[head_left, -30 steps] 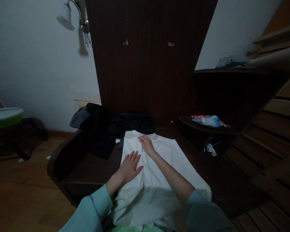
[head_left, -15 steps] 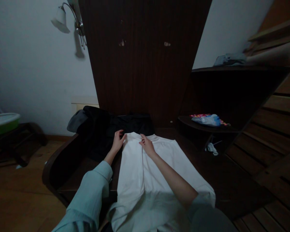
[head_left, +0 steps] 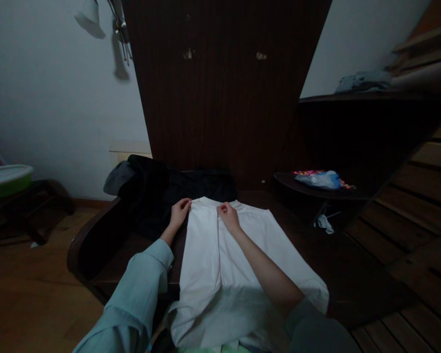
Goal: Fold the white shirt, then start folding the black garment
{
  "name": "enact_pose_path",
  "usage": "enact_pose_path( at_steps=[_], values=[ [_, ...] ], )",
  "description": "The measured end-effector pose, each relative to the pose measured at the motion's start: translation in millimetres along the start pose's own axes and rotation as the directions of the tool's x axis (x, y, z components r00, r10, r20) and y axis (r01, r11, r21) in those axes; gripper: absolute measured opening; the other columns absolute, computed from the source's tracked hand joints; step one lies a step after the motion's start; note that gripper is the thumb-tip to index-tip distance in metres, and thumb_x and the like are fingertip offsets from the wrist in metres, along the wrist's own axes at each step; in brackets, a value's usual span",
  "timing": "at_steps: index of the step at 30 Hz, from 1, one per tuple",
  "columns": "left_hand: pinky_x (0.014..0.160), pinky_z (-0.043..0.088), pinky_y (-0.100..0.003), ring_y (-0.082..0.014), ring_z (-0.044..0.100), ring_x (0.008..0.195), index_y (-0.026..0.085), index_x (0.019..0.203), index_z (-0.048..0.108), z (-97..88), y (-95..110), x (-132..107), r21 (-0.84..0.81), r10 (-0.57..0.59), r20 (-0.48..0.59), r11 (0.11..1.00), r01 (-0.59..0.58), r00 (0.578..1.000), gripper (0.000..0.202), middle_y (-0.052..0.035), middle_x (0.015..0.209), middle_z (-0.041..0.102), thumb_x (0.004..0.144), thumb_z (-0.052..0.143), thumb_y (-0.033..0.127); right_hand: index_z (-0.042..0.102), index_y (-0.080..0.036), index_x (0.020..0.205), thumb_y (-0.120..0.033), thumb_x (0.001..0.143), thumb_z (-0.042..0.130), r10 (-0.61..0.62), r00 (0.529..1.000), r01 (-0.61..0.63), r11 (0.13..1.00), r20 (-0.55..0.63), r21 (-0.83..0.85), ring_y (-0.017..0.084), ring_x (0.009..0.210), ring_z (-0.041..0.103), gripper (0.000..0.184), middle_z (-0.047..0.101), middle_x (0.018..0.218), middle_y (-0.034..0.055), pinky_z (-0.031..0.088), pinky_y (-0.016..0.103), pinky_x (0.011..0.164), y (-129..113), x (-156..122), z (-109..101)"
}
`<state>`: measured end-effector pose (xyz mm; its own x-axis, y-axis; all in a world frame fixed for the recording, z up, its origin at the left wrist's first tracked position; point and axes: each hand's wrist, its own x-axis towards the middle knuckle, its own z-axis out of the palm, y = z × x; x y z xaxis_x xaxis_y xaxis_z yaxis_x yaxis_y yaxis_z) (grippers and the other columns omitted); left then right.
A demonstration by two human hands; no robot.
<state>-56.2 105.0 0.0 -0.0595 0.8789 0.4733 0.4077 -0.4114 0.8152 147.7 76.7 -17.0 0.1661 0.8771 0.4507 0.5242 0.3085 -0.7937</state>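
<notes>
Dark table (head_left: 308, 245); tighter grip, right hand (head_left: 228, 217)

The person wears a long-sleeved top of pale blue-green cloth. The left sleeve (head_left: 132, 304), at about 7 o'clock in the view, is loose and creased and ends in a plain cuff (head_left: 160, 257) at the wrist. The right sleeve (head_left: 316, 328), at about 5 o'clock, looks greyer (it lies in shadow) and is bunched near the elbow, baring the forearm. The left hand (head_left: 178, 213) and right hand (head_left: 228, 218) are bare.
</notes>
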Motion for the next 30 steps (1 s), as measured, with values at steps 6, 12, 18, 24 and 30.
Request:
enact_pose_path(
  at_steps=[6, 12, 18, 24, 30],
  values=[
    [0.065, 0.046, -0.024, -0.0144, 0.059, 0.069, 0.015, 0.079, 0.052, 2.6, -3.7, -0.7, 0.017, -0.023, -0.065, 1.000, 0.024, 0.998, 0.013, -0.0033, 0.075, 0.062, 0.071, 0.053, 0.026, 0.043, -0.023, 0.074, -0.026, 0.066, 0.054, -0.023, 0.999, 0.021, 0.997, 0.029, 0.078, 0.011, 0.059, 0.055, 0.015, 0.056, 0.069, -0.0041, 0.044, 0.025, 0.059, -0.9, 1.0, 3.9],
    [0.062, 0.045, -0.023, -0.0134, 0.057, 0.064, 0.017, 0.071, 0.051, 1.4, -0.8, -2.5, 0.043, -0.012, -0.060, 0.999, 0.014, 0.998, 0.008, 0.0004, 0.067, 0.059, 0.069, 0.054, 0.025, 0.042, -0.023, 0.066, -0.019, 0.064, 0.052, -0.035, 0.997, 0.033, 0.999, 0.065, 0.028, 0.012, 0.059, 0.055, 0.011, 0.054, 0.063, -0.0052, 0.043, 0.024, 0.058, -2.0, 0.0, 0.4],
    [0.065, 0.045, -0.024, -0.0142, 0.059, 0.067, 0.016, 0.073, 0.055, -0.1, 4.8, -5.3, 0.055, 0.016, -0.067, 0.998, -0.012, 0.998, 0.009, -0.0013, 0.071, 0.062, 0.070, 0.052, 0.024, 0.047, -0.022, 0.067, -0.018, 0.065, 0.050, -0.037, 0.996, 0.037, 0.999, 0.077, 0.013, 0.013, 0.060, 0.056, 0.006, 0.057, 0.063, -0.0045, 0.043, 0.025, 0.060, -2.5, 0.0, 0.4],
    [0.065, 0.045, -0.024, -0.0147, 0.059, 0.068, 0.016, 0.074, 0.058, -1.6, 3.3, -5.6, 0.064, 0.046, -0.083, 0.997, -0.040, 0.995, 0.011, -0.0022, 0.072, 0.064, 0.071, 0.050, 0.024, 0.050, -0.022, 0.068, -0.025, 0.068, 0.052, -0.025, 0.998, 0.023, 0.999, 0.057, 0.031, 0.013, 0.060, 0.057, 0.004, 0.060, 0.065, -0.0033, 0.044, 0.024, 0.059, 0.8, 0.3, 1.3],
    [0.061, 0.045, -0.023, -0.0141, 0.059, 0.065, 0.017, 0.073, 0.058, -0.7, 1.9, -5.6, 0.074, 0.076, -0.106, 0.995, -0.068, 0.992, 0.010, -0.0005, 0.069, 0.063, 0.072, 0.050, 0.023, 0.051, -0.022, 0.069, -0.025, 0.068, 0.052, -0.028, 0.998, 0.025, 0.998, 0.048, 0.059, 0.013, 0.058, 0.057, 0.004, 0.060, 0.064, -0.0034, 0.044, 0.023, 0.056, 4.1, 1.4, 3.9]
  ],
)
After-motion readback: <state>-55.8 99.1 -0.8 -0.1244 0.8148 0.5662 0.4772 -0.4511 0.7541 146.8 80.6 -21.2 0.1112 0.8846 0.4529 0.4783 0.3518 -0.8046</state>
